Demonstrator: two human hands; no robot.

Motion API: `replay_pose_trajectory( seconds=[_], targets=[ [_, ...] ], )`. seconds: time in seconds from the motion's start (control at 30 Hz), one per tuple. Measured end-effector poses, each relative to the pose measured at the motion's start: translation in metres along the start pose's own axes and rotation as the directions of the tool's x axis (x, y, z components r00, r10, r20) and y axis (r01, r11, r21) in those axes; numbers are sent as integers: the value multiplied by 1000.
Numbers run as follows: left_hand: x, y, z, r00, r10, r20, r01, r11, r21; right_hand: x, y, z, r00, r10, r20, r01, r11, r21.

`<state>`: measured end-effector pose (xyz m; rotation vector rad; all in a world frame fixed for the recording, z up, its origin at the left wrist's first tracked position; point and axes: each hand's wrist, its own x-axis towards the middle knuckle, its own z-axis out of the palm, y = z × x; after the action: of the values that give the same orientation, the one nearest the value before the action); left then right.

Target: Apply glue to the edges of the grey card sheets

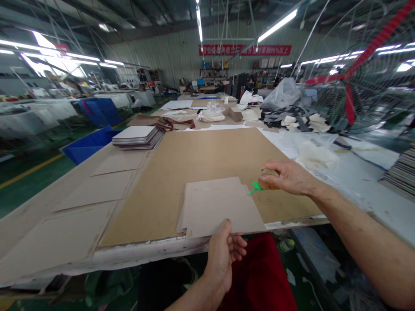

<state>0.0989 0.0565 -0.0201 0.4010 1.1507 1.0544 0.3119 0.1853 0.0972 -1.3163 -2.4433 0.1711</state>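
A small stack of grey cardboard sheets [217,207] lies near the front edge of a large brown board [194,164] on the table. My left hand [223,255] pinches the front edge of the top sheet, thumb on top. My right hand [288,177] is closed around a small amber glue bottle [266,185] with a green nozzle [254,188]. The nozzle points left and sits at the right edge of the sheets.
Grey sheets [97,190] lie in a row along the left of the table. A stack of boards [138,137] sits further back. Fabric scraps and plastic bags [292,116] crowd the far right. A large fan [356,73] stands right. Blue bins [87,144] are left.
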Motion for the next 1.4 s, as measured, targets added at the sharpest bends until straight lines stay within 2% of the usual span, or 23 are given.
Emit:
replay_pose_trajectory(
  seconds=[0.17, 0.33, 0.57, 0.9, 1.2, 1.4],
  targets=[
    [-1, -1, 0, 1000, 17, 0, -17, 1000, 1, -5, 2, -1, 1000, 2, -2, -2, 999, -33],
    [0, -1, 1, 1000, 10, 11, -10, 1000, -7, -42, -15, -12, 996, 12, 92, -20, 996, 83],
    [-3, 2, 3, 1000, 1, 0, -1, 1000, -7, -78, -32, -20, 992, 11, 130, -33, 985, 172],
    [-1, 2, 2, 1000, 0, -1, 0, 1000, 1, -86, -34, -19, 994, -27, 103, 3, 975, 221],
    [-2, 1, 2, 1000, 4, 8, -4, 1000, 2, -67, -17, -5, 999, 9, -33, -4, 986, 169],
    [0, -1, 2, 1000, 0, -10, -1, 1000, -5, -90, -29, -14, 992, -23, 123, -10, 966, 260]
  ],
)
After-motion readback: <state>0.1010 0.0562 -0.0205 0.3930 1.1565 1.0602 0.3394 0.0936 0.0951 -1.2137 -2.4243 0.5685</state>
